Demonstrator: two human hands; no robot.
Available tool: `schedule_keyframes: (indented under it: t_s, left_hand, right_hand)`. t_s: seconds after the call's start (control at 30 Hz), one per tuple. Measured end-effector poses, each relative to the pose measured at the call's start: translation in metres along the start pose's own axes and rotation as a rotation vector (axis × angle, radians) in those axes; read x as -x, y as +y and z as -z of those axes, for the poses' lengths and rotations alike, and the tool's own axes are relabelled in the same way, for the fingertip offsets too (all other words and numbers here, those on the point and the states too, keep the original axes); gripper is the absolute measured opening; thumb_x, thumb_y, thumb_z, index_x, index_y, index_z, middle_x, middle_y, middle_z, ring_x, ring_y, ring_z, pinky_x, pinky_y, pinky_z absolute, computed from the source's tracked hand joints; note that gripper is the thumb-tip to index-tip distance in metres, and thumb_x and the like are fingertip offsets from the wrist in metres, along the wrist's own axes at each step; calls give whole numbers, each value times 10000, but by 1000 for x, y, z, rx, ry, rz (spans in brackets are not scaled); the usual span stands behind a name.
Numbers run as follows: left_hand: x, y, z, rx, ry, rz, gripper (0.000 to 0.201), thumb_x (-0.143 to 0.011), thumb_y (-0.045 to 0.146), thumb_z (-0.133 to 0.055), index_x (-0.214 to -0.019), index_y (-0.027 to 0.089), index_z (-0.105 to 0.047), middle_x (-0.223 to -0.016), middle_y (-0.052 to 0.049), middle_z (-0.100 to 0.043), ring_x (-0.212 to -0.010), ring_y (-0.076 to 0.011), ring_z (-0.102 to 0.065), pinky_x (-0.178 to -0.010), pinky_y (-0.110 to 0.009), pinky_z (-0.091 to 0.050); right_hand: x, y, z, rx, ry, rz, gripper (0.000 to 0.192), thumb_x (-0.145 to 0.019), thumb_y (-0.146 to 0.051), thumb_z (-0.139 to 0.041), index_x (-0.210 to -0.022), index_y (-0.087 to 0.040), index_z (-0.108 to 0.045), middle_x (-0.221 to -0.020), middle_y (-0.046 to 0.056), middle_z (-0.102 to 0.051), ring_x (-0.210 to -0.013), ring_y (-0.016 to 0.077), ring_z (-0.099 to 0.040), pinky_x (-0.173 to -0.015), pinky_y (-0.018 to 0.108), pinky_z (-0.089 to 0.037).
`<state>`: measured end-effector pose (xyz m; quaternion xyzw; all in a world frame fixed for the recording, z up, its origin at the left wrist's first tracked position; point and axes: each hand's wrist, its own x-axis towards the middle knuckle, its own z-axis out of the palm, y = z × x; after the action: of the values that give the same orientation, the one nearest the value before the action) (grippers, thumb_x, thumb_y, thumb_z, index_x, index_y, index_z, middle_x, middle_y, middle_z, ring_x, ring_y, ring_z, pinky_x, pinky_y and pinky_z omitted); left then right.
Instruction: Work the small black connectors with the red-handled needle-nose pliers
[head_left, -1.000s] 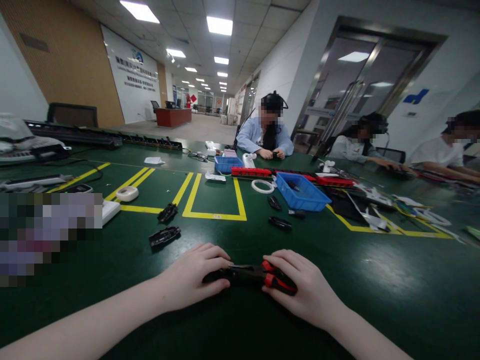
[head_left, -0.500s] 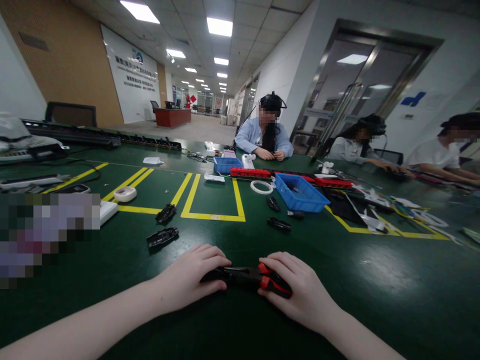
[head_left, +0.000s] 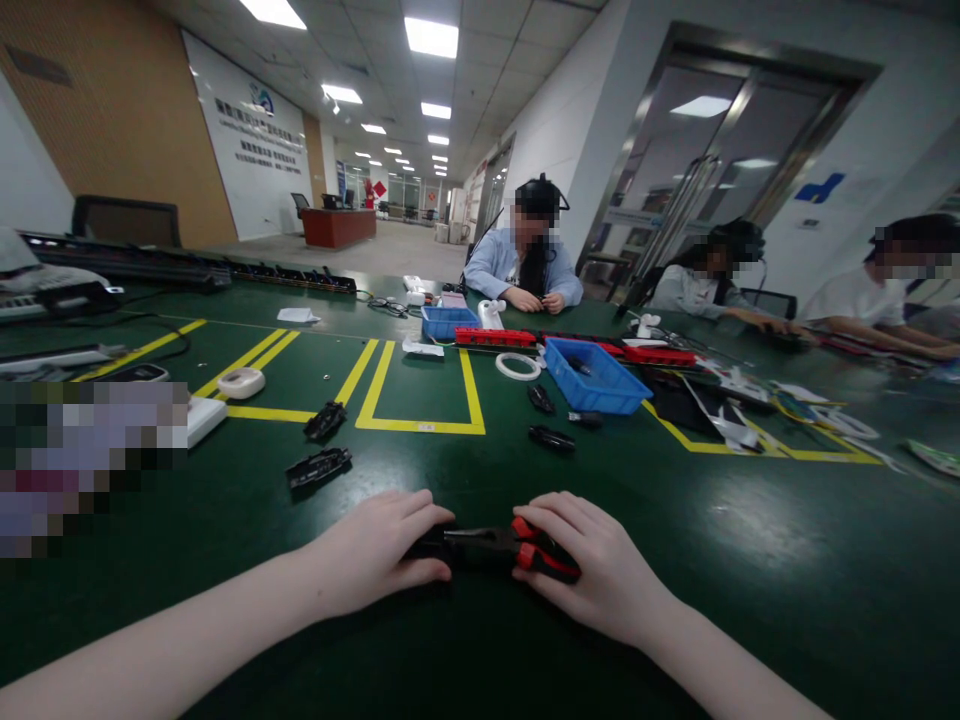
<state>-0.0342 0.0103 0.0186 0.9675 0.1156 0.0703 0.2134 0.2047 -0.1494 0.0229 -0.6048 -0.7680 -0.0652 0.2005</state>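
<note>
My right hand (head_left: 596, 560) is closed around the red and black handles of a pair of long-nose pliers (head_left: 491, 545). Their jaws point left, toward a dark piece (head_left: 429, 546) gripped between the thumb and fingers of my left hand (head_left: 382, 548). The jaw tips meet or overlap that piece; whether they pinch it I cannot tell. Most of the dark piece is hidden by my fingers. Beyond my left hand lie two black plastic parts, one nearer (head_left: 319, 470) and one farther (head_left: 325, 422). Farther right are a black elongated part (head_left: 551, 438) and a smaller black part (head_left: 541, 399).
A blue bin (head_left: 611, 397) with dark pieces inside stands beyond my right hand, near a white ring (head_left: 519, 367) and a red strip (head_left: 495, 338). A white box (head_left: 206, 422) is at left. Across the green table (head_left: 465, 480) sits a co-worker (head_left: 491, 262); others sit at right.
The whole view has shifted slightly, the table items appearing a little farther left and up. Both hands keep their hold, with the pliers in nearly the same place.
</note>
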Motion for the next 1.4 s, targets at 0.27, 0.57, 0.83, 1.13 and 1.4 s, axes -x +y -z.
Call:
schedule_keyframes:
  t_s: [0.27, 0.57, 0.83, 1.13, 1.4]
  left_hand:
    - [0, -1, 0, 26, -10, 32, 303, -910, 382, -683, -1148, 209, -609, -1057, -37, -682, -940, -233, -663, -785, -331, -488]
    - [-1, -6, 1, -5, 11, -51, 315, -922, 453, -650, -1104, 202, -596, -1013, -39, -687, -882, -225, -666, -728, -309, -463]
    - [-1, -10, 4, -47, 61, -124, 399, -932, 516, -616, -1145, 179, -596, -1011, -41, -674, -832, -198, -659, -677, -286, -469]
    - [-1, -13, 8, -49, 39, -154, 421, -954, 512, -589, -1185, 160, -586, -1036, -46, -669, -844, -177, -651, -693, -272, -482]
    - [-2, -12, 9, -19, 17, -137, 394, -958, 489, -592, -1172, 159, -594, -1020, -47, -659, -831, -177, -644, -664, -266, -462]
  right_hand:
    - [-1, -4, -4, -39, -3, -12, 432, -811, -313, -739, -1200, -190, -597, -1098, 101, -689, -938, 235, -662, -787, 404, -578]
    - [-2, 3, -1, -143, -32, -48, 381, -832, -338, -706, -1189, -242, -615, -1097, 77, -682, -941, 222, -679, -778, 369, -596]
    - [1, 24, -1, -22, 48, -47, 410, -846, -379, -666, -1240, -278, -611, -1154, 79, -674, -983, 259, -693, -796, 398, -612]
    - [-3, 51, -1, 263, 68, 15, 344, -882, -437, -584, -1134, -207, -633, -1070, 130, -693, -916, 299, -665, -740, 446, -544]
    - [-4, 25, 9, 405, 164, 196, 296, -951, -308, -484, -1208, -283, -629, -1039, 88, -733, -913, 289, -659, -772, 456, -446]
